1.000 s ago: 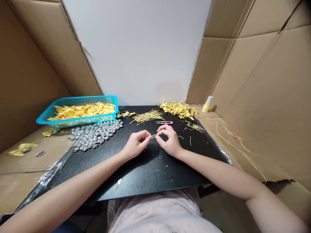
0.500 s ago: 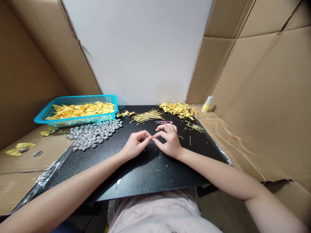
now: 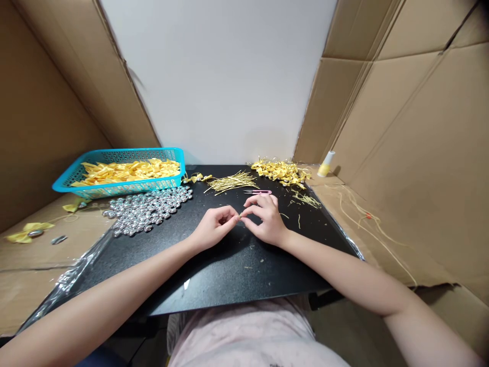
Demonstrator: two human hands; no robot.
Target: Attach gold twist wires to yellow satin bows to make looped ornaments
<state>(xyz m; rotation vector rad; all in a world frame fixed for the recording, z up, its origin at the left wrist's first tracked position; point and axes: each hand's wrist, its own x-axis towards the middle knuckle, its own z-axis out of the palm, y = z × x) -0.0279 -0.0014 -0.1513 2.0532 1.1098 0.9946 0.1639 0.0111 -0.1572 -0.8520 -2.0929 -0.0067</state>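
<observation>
My left hand is closed in a pinch above the middle of the black table. Its thumb and forefinger tips meet those of my right hand, which is pinched too, its other fingers curved. Between the fingertips shows a bit of thin yellow cord, mostly hidden by the fingers. Just beyond my right hand lie pink-handled thread snips. A bundle of yellow cords lies behind both hands.
A blue basket of yellow ribbon bows stands back left, with silver beads before it. Finished-looking beaded bows are heaped back right, near cord clippings. A thread cone stands by the right cardboard wall.
Both hands stay at nearly the same place, fingertips still together. Less of the cord shows between them now. The view has shifted slightly.
</observation>
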